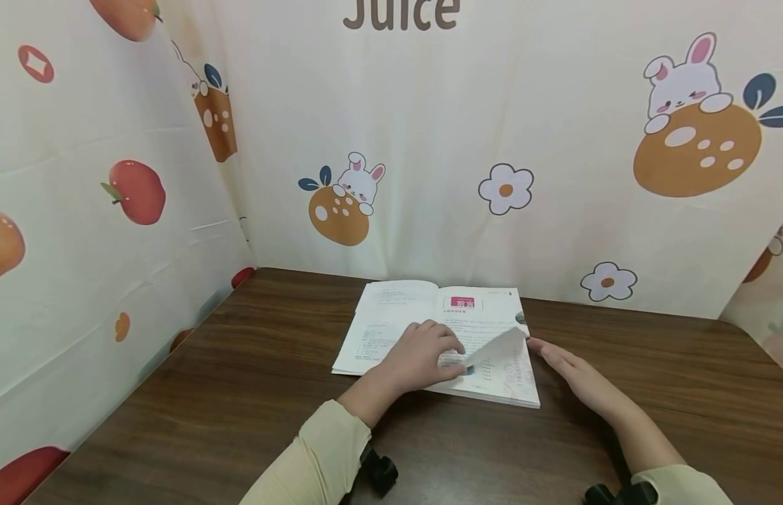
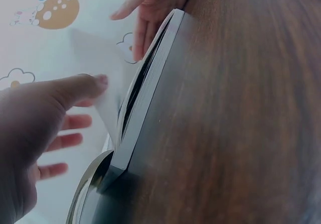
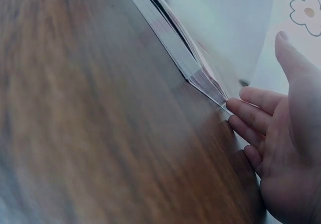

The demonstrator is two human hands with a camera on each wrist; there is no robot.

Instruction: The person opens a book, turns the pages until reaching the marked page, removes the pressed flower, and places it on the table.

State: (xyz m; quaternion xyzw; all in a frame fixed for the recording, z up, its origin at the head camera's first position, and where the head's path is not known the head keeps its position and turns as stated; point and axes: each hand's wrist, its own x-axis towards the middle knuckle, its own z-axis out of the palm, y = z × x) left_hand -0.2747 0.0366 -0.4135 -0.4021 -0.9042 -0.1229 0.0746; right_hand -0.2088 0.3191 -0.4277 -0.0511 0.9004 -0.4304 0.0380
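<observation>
An open book (image 1: 391,312) with printed pages lies on the wooden table. One of its right-hand pages (image 1: 502,345) is raised and slants up off the pages beneath. My left hand (image 1: 423,354) reaches over the lower part of the book, with thumb and index finger pinching the raised page near its corner. In the left wrist view, the left thumb (image 2: 80,91) lies against the blurred sheet, the other fingers spread apart. At the book's right edge, my right hand (image 1: 577,375) rests on its side, fingers extended. Its fingertips (image 3: 235,105) touch the page edges.
The brown table (image 1: 240,393) extends around the book on both sides and in front. A white curtain (image 1: 429,154) printed with fruit, rabbits and flowers hangs behind it and at the left. Black devices (image 1: 380,471) are strapped to both wrists.
</observation>
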